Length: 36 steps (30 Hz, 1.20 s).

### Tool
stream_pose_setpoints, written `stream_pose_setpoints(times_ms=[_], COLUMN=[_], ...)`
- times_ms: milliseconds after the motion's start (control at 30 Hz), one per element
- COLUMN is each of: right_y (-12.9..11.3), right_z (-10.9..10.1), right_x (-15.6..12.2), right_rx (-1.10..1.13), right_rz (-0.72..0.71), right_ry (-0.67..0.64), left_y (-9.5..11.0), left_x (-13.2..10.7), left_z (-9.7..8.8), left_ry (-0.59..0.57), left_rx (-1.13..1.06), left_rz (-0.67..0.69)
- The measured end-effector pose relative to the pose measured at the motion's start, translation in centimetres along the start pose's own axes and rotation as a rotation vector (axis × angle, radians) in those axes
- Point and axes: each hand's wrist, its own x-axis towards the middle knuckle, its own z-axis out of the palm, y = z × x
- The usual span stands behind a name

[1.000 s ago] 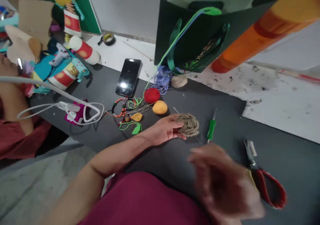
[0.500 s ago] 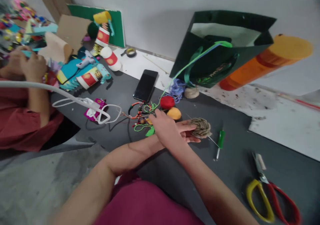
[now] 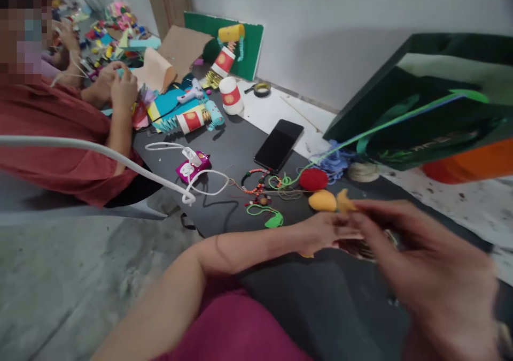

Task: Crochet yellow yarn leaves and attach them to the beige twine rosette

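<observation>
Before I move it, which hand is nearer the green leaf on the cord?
Left hand: it is just to the right of the green leaf, not touching it. The right hand is farther right, beyond the left.

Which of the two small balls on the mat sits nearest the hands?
The orange ball, just beyond the left hand; the red ball sits farther back.

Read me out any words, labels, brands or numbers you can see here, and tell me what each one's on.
Nothing can be read clearly.
Dark green paper bag: lettering on its side, too blurred to read.
Pink packet: markings too small to read.
Red-and-white paper cup: emblem only, no readable text.
</observation>
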Motion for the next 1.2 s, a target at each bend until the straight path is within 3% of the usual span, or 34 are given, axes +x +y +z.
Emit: stream_pose_setpoints(times_ms=[133,200,267,367,500,600,733,867,1000,1200], right_y=[1.5,3.4,5.3,6.9,6.8,6.5,6.1,5.7,5.3,4.9], right_z=[-1.3,-0.9,-0.2,0.8,2.3,2.7,2.3,1.9,2.1,2.3], right_x=[0.3,0.8,1.3,1.6,1.3,1.2,1.0,0.4,0.1,0.2], right_rx=[0.364,0.61,0.774,0.936,1.018,0.877,0.397,0.282,0.269,0.42], right_rz=[0.42,0.511,0.56,0.605,0.575,0.395,0.091,-0.056,-0.023,0.158], right_ry=[0.309,0.394,0.391,0.257,0.076,0.143,0.227,0.231,0.298,0.196], left_y=[0.6,1.1,1.8,2.7,3.6,4.3,5.0,4.9,4.6,4.8], left_x=[-0.6,-0.5,-0.4,-0.7,-1.2,-1.5,-1.9,-1.9,-1.6,-1.8], left_z=[-1.0,-1.7,-2.2,-2.4,-2.4,-2.8,-3.3,-3.7,-4.1,-4.0], left_ry=[-0.117,-0.112,-0.09,-0.142,-0.126,-0.098,-0.133,-0.134,-0.101,-0.1], left_rx=[-0.129,-0.163,-0.189,-0.21,-0.194,-0.172,-0.124,-0.063,-0.045,0.005], left_rz=[-0.021,0.001,0.018,-0.012,0.062,0.108,0.134,0.153,0.184,0.217])
